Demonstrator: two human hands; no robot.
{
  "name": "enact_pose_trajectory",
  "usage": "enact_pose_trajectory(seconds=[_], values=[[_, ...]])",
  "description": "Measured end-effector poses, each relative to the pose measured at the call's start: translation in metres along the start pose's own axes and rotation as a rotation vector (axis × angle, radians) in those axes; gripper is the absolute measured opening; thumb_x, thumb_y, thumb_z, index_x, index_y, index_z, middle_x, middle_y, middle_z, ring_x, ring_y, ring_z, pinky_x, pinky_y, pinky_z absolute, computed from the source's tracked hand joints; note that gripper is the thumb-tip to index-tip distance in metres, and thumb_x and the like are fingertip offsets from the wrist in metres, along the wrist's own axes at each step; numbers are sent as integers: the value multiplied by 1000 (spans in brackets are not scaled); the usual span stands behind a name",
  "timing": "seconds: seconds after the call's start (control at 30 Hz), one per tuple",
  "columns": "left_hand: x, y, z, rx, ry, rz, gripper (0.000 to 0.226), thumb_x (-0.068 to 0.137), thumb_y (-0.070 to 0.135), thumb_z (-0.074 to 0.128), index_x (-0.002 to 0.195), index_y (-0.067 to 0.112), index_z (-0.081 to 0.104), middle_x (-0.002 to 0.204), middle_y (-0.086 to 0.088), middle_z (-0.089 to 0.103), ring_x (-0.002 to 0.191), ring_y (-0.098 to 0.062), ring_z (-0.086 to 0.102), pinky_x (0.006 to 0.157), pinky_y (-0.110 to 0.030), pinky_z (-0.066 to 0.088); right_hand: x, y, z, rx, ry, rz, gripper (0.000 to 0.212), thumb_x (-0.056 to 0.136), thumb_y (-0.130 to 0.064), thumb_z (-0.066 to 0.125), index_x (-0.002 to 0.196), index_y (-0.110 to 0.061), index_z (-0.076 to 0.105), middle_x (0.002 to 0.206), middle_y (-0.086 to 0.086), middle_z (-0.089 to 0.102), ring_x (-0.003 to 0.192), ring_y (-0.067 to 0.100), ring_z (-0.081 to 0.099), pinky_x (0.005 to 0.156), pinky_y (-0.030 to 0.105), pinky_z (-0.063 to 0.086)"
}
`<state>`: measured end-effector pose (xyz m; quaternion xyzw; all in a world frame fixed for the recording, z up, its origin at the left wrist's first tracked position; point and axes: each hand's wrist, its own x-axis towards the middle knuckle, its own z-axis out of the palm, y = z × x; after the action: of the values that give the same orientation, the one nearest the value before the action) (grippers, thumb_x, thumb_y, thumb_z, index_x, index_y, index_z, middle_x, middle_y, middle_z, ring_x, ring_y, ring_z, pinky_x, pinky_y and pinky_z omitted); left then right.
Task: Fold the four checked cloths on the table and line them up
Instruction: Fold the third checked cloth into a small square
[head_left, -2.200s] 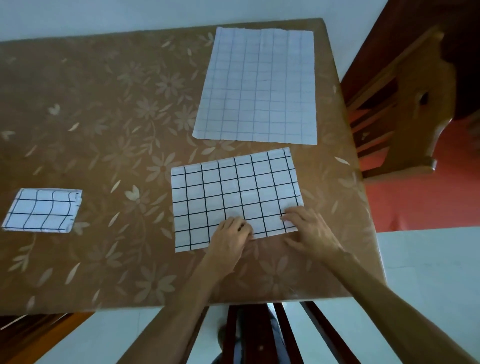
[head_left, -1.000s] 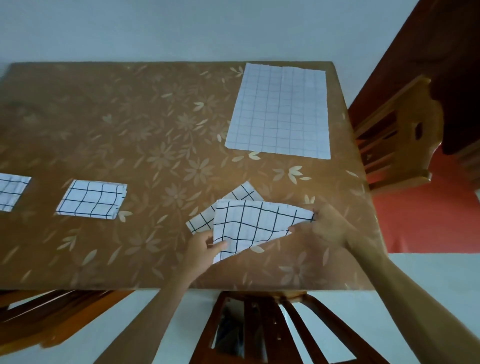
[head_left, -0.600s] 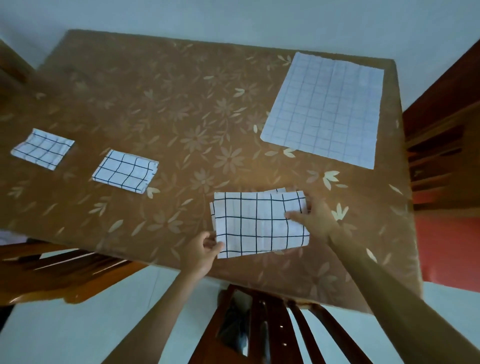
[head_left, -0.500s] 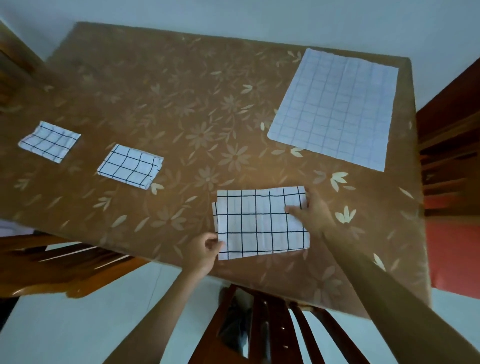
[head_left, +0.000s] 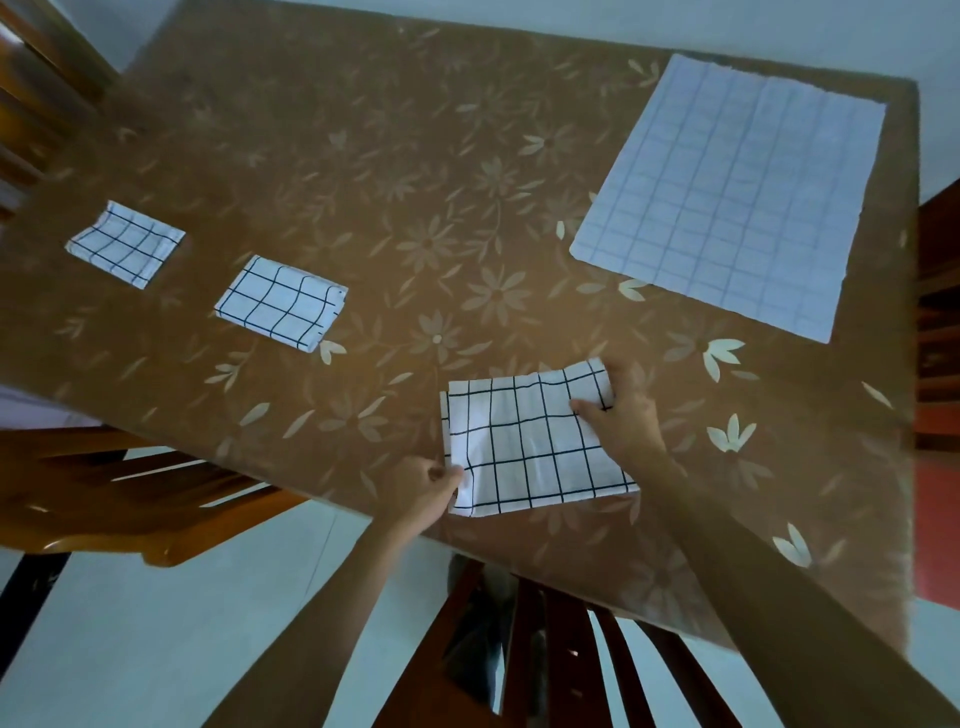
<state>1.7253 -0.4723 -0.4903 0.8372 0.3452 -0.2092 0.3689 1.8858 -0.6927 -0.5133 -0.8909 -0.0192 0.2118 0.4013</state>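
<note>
Lying near the front edge of the table (head_left: 415, 156), the half-folded checked cloth (head_left: 530, 447) was held by both hands. The left hand (head_left: 421, 493) was closed in a pinch on the cloth's near left corner, thumb and fingers gripping the fabric where it bulged slightly off the surface. The right hand (head_left: 623, 421) rested on the cloth's right end, its fingers curled around the far right corner and its thumb lying on top of the fabric; the hand was partly closed on that corner. The cloth itself formed a rough rectangle, its bold black grid uppermost and its long sides running left to right.

Two smaller folded cloths sat to the left, well apart from the held one: the nearer folded cloth (head_left: 283, 304) with a bold grid, and the far-left folded cloth (head_left: 124, 244) beyond it, the two roughly in a row. An unfolded cloth (head_left: 727, 192) with a fainter grid lay flat at the far right corner of the table. The tabletop carried a brown flower pattern. Wooden chairs (head_left: 130, 493) stood at the left and near sides.
</note>
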Motion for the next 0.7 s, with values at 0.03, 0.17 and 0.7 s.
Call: enact_pose_trajectory(seconds=[0.03,0.17,0.7], values=[[0,-2,0,10,-8,8,50,94,33,62,48,22,45,38,11,37,43,-5,37,49,-22,28,0,1,0,14,25,10,57,85,-27,75,130,-26,40,122,4,56,98,25,60,78,38,50],[-3,-14,1,76,-24,24,50,98,42,56,56,15,47,50,4,39,48,-10,40,50,-22,28,-2,1,0,17,81,21,54,87,-27,73,130,-22,40,117,3,60,100,25,61,78,34,48],[-39,-27,31,366,97,245,37,93,46,63,86,11,76,107,2,49,87,-8,55,75,-22,49,-84,57,-49,50,-111,92,69,86,-26,74,141,-34,33,94,-8,66,81,4,67,68,24,54]])
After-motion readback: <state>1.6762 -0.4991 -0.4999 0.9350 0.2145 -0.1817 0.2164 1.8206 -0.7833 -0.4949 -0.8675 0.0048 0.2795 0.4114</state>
